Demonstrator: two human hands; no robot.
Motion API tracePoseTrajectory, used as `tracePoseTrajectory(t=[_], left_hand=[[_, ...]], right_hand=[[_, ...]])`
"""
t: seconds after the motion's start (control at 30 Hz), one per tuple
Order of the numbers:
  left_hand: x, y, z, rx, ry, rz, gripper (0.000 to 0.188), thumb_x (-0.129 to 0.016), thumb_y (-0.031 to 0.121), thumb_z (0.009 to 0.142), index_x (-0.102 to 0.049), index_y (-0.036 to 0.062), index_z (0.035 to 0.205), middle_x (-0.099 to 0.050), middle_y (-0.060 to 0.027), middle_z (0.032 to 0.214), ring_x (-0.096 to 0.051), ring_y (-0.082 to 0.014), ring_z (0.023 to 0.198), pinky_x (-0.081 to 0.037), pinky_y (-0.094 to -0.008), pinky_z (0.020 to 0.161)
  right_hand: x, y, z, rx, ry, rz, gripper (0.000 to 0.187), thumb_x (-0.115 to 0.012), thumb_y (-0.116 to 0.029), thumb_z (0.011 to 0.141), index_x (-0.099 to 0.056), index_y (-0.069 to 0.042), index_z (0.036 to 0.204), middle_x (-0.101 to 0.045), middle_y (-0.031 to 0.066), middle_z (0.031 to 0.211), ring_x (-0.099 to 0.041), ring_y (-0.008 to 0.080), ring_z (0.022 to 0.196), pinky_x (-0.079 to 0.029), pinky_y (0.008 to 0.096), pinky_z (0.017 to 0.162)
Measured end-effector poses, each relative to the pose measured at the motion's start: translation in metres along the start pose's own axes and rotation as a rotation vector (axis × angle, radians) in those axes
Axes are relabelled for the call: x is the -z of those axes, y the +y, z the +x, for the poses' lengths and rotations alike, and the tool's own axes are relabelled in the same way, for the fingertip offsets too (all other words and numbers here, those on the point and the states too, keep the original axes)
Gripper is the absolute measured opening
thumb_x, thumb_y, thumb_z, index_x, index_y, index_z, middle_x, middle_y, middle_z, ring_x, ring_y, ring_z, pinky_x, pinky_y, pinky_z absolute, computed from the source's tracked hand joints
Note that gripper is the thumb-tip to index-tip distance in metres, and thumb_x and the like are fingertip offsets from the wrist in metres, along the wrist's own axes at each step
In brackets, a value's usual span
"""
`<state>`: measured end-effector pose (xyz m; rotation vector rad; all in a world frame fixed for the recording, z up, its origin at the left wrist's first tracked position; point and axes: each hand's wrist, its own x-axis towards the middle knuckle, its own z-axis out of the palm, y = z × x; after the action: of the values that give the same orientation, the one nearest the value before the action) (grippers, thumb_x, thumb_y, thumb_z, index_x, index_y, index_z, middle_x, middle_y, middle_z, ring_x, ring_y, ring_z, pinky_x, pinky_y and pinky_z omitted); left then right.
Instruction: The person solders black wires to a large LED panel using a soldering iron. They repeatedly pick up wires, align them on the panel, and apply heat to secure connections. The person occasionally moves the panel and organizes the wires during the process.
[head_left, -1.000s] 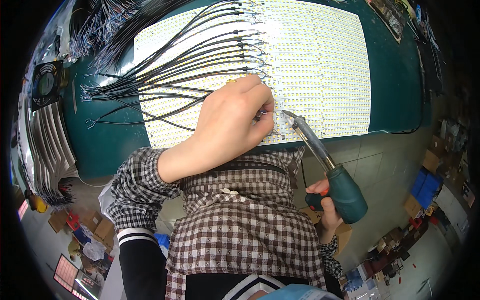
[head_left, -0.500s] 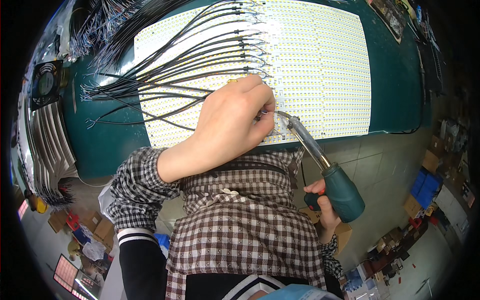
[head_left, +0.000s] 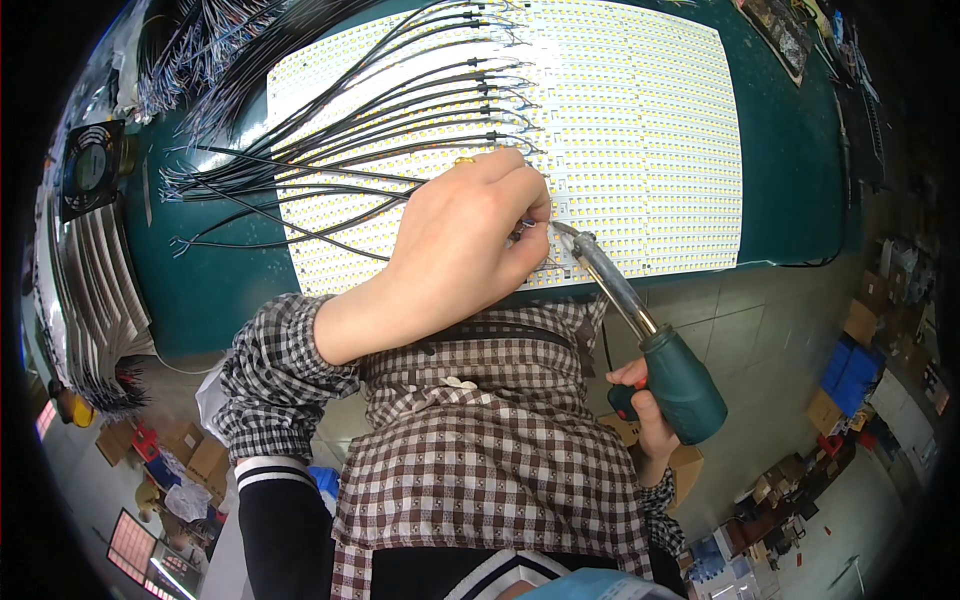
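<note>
A white LED board panel dotted with rows of yellow LEDs lies on the green table. Black cables run across its left half, their thin stripped wires ending near the middle of the panel. My left hand is closed in a pinch over the panel's lower middle, holding a cable's thin wire end, mostly hidden by the fingers. In my right hand is a green soldering gun, gripped by its red-and-black handle. Its bent tip meets the board just right of my left fingertips.
Bundles of loose cables lie at the far left of the green table. A small black fan and a stack of white strips sit at the left edge. A dark tray is at the far right. Boxes stand on the floor.
The soldering gun's body has shifted very slightly to the left, its tip staying by my left fingertips. My left hand has held its place.
</note>
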<state>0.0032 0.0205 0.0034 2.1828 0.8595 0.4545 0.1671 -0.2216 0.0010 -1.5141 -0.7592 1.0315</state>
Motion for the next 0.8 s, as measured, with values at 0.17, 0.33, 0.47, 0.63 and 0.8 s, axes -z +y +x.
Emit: tracePoseTrajectory(t=[0.17,0.33,0.47,0.63,0.8], left_hand=[[-0.001,-0.001,0.000,0.010,-0.002,-0.007,0.009,-0.066,0.005,0.072,-0.059,0.0057,0.077,-0.055,-0.0056,0.074,-0.058,-0.0196,0.062,-0.046,-0.0307,0.053],[0.000,0.002,0.001,0.047,-0.025,-0.031,0.009,-0.065,0.007,0.072,-0.058,0.0047,0.076,-0.056,-0.0090,0.075,-0.058,-0.0297,0.071,-0.047,-0.0395,0.061],[-0.001,0.000,0.001,0.004,0.007,-0.005,0.008,-0.065,0.005,0.072,-0.059,0.0054,0.077,-0.055,-0.0057,0.073,-0.058,-0.0197,0.063,-0.046,-0.0306,0.052],[0.003,0.005,0.000,0.031,-0.023,0.072,0.012,-0.069,0.006,0.072,-0.061,0.0064,0.081,-0.057,-0.0053,0.078,-0.058,-0.0212,0.067,-0.046,-0.0316,0.057],[0.012,0.001,-0.024,-0.390,0.129,0.274,0.029,-0.077,0.011,0.070,-0.063,0.0099,0.096,-0.061,-0.0044,0.095,-0.060,-0.0227,0.083,-0.045,-0.0347,0.068]], right_hand=[[-0.005,-0.012,0.002,-0.029,-0.032,0.009,0.048,-0.065,-0.027,0.088,-0.051,0.012,0.112,-0.060,0.0150,0.090,-0.063,0.0238,0.084,-0.054,0.0385,0.078],[-0.004,-0.010,0.003,-0.020,-0.030,-0.007,0.056,-0.065,-0.027,0.088,-0.046,0.015,0.121,-0.059,0.0139,0.089,-0.063,0.0236,0.082,-0.056,0.0394,0.076],[-0.003,-0.009,0.003,-0.009,-0.027,-0.006,0.057,-0.064,-0.026,0.089,-0.045,0.016,0.122,-0.058,0.0139,0.089,-0.062,0.0235,0.082,-0.057,0.0396,0.075],[-0.001,-0.009,0.003,0.003,-0.004,-0.004,0.057,-0.062,-0.025,0.089,-0.044,0.018,0.123,-0.059,0.0147,0.089,-0.062,0.0239,0.081,-0.057,0.0389,0.074],[0.004,-0.008,0.005,0.044,0.008,-0.041,0.057,-0.059,-0.025,0.090,-0.043,0.018,0.123,-0.059,0.0155,0.087,-0.063,0.0250,0.077,-0.057,0.0383,0.072]])
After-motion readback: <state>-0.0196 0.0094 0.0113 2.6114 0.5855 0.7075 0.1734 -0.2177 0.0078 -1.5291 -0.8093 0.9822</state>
